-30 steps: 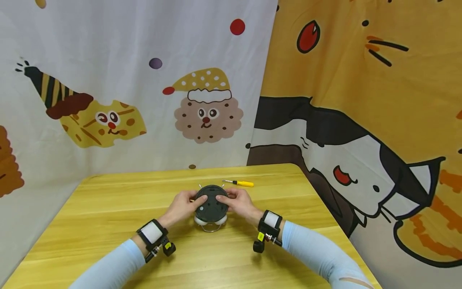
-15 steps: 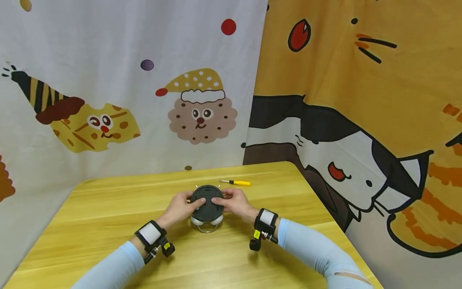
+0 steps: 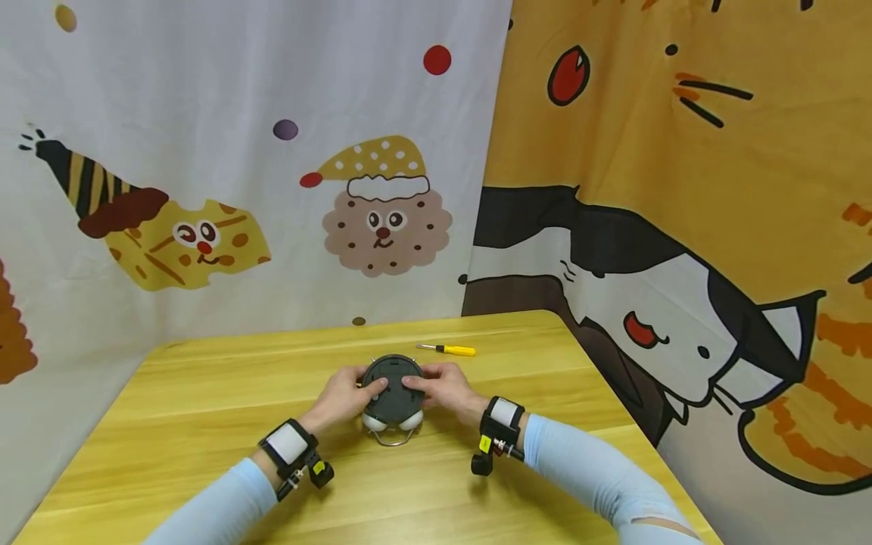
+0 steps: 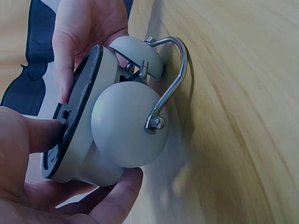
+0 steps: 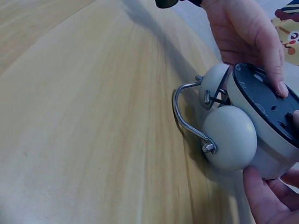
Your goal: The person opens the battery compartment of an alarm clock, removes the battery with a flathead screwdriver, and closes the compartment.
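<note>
A white twin-bell alarm clock (image 3: 393, 401) is held between both hands, its dark back cover turned up and its bells and metal handle toward the person. My left hand (image 3: 345, 395) grips its left side, the thumb lying on the back cover (image 4: 79, 102). On the opposite side my right hand (image 3: 446, 387) grips it the same way, thumb on the back. Two rounded bells (image 4: 128, 123) and the curved handle (image 5: 180, 109) show in both wrist views, the handle close to the tabletop. The clock's face is hidden underneath.
A yellow screwdriver (image 3: 455, 350) with a black collar lies beyond the clock on the wood-grain table (image 3: 225, 393). Curtains (image 3: 272, 76) printed with cartoon figures hang behind the table and along its right side. Each wrist wears a strapped camera (image 3: 289, 443).
The head view has shifted slightly. Both hands keep holding the clock, and their thumbs have moved a little over its back cover.
</note>
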Demonstrator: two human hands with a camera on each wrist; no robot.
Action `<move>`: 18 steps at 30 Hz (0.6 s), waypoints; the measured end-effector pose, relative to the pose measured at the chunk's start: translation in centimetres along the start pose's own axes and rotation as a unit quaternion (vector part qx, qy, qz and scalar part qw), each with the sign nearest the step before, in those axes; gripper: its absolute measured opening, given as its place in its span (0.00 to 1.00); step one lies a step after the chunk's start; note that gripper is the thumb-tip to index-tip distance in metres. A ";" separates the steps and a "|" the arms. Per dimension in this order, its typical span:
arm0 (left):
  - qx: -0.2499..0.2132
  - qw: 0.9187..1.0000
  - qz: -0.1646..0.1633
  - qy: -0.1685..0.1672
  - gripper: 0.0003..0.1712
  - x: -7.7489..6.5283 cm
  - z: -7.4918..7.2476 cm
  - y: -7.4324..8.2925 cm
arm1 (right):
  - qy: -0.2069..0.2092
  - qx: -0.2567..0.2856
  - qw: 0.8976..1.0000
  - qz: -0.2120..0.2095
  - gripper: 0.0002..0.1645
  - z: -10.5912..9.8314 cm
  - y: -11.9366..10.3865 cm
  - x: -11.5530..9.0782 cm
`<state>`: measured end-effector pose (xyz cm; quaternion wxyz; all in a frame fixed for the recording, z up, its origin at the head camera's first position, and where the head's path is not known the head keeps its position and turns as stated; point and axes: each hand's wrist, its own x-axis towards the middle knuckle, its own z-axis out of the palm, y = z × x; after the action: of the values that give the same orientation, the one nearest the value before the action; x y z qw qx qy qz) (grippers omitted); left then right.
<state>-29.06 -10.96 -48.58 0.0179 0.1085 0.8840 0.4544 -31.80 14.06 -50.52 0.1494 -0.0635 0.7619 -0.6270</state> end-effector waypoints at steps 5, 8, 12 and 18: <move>-0.003 1.000 -0.018 0.001 0.21 -0.1 0.0 0.0 | -0.001 0.004 1.000 0.012 0.30 0.1 0.0 0.3; -0.004 1.000 -0.023 -0.001 0.20 0.0 -0.1 0.0 | 0.002 0.003 1.000 0.016 0.29 0.1 -0.1 0.4; -0.017 0.999 -0.029 -0.018 0.19 0.1 -0.1 0.1 | 0.007 0.000 1.000 0.023 0.29 0.2 -0.1 0.3; -0.028 0.998 -0.040 -0.039 0.18 0.2 -0.1 -0.2 | 0.013 -0.016 0.999 0.036 0.32 0.3 -0.1 0.4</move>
<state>-29.29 -11.10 -48.72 0.0733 0.0900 0.8732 0.4734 -32.09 13.66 -50.57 0.1608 -0.0307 0.7754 -0.6099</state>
